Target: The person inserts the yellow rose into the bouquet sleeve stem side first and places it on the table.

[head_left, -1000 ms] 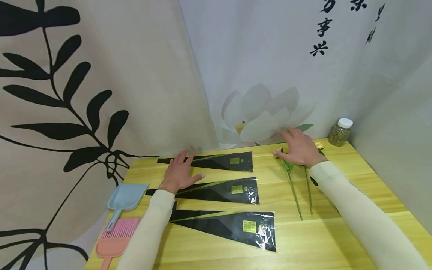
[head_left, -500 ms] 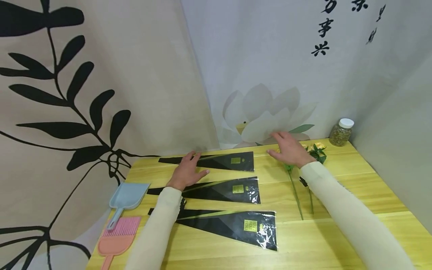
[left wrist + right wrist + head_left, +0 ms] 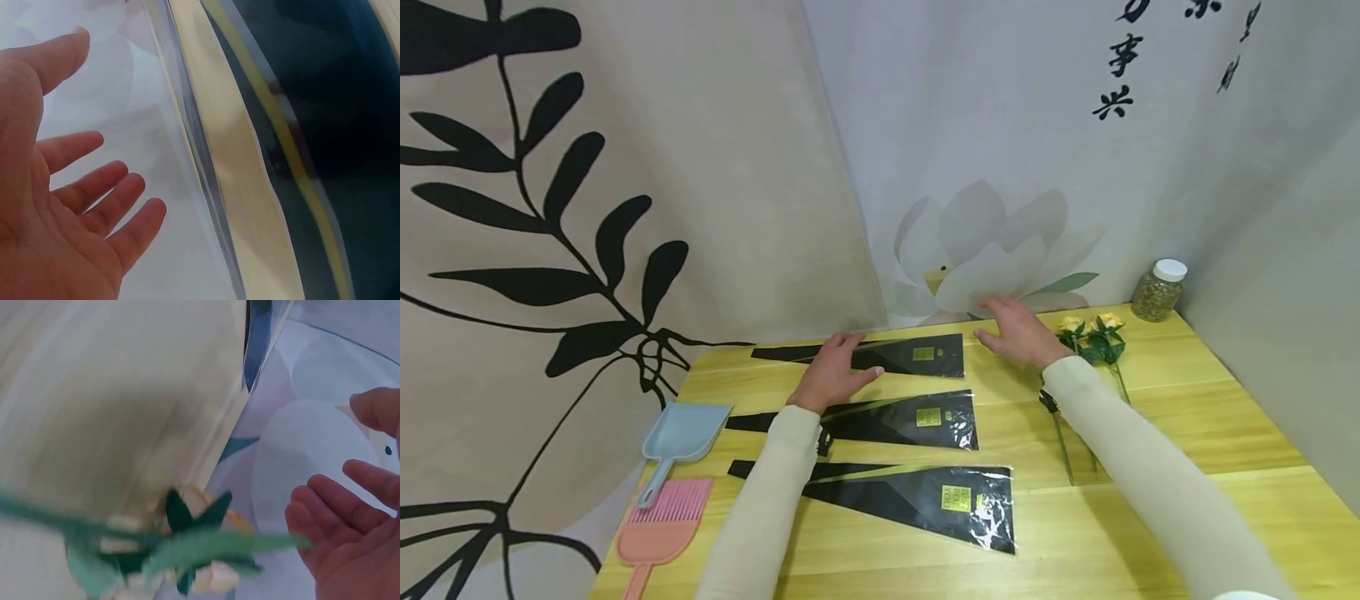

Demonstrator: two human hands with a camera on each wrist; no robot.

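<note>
Three black tapering flower sleeves lie one behind another on the wooden table: a back sleeve (image 3: pixel 917 357), a middle sleeve (image 3: pixel 891 421) and a front sleeve (image 3: pixel 917 504). Over the left part of the back sleeve hovers my left hand (image 3: pixel 835 372), fingers spread and holding nothing. My right hand (image 3: pixel 1018 333) is between that sleeve's wide end and the yellow roses (image 3: pixel 1093 333), also holding nothing. In the right wrist view, a blurred rose leaf (image 3: pixel 219 547) shows beside my spread right fingers (image 3: pixel 337 506). The right forearm partly covers the rose stems.
At the table's left edge lie a blue dustpan (image 3: pixel 681 433) and a pink brush (image 3: pixel 658 533). A lidded jar (image 3: pixel 1157 292) of dried bits stands at the back right corner. Printed cloth (image 3: pixel 760 167) hangs right behind the table's back edge.
My right hand has moved left, away from the roses, uncovering their blooms. The left hand has shifted right along the back sleeve. The sleeves and roses stay where they were.
</note>
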